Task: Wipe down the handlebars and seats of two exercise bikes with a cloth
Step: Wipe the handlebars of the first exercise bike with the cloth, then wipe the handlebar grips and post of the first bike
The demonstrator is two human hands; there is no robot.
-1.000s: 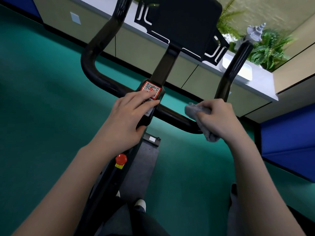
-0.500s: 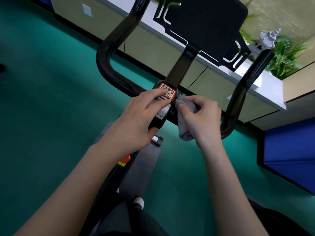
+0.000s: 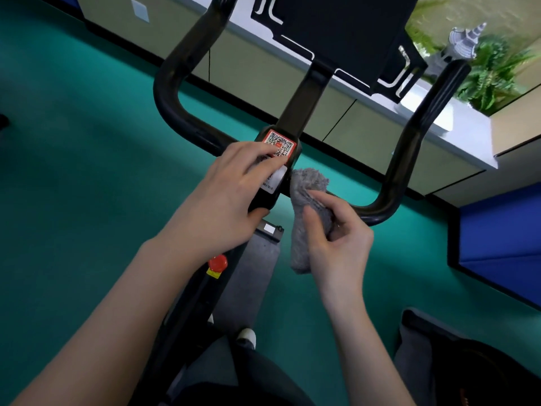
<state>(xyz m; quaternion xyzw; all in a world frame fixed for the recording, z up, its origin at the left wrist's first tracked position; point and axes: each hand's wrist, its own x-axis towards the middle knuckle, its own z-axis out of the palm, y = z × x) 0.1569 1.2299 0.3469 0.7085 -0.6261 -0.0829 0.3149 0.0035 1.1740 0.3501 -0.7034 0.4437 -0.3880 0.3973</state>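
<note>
Where the teal floor [image 3: 73,171] meets a run of beige cabinets [image 3: 254,71] under a white counter [image 3: 456,133], a black exercise bike [image 3: 187,312] stands, seen from above. Its handlebar [image 3: 172,92] is a thick, matt black tube bent into a wide U: both arms rise toward the counter, and the crossbar runs behind the hands. A flat black console panel [image 3: 345,33] sits on a stem [image 3: 304,104] rising from the clamp block [image 3: 265,197] at the middle of the crossbar. The left hand [image 3: 228,200] holds that clamp block, fingers laid over its top and thumb tucked beneath its lower end. The right hand [image 3: 339,241] grips the cloth [image 3: 304,186], fingers curled round it and thumb pressed against its side. The cloth is grey, nubbly and bunched into a long roll; its upper end lies against the crossbar just right of the clamp block, and its lower end hangs below the hand. A red-bordered QR sticker [image 3: 279,143] on the block is partly covered by the left fingertips. A red knob [image 3: 217,262] projects from the frame near the left wrist.
</note>
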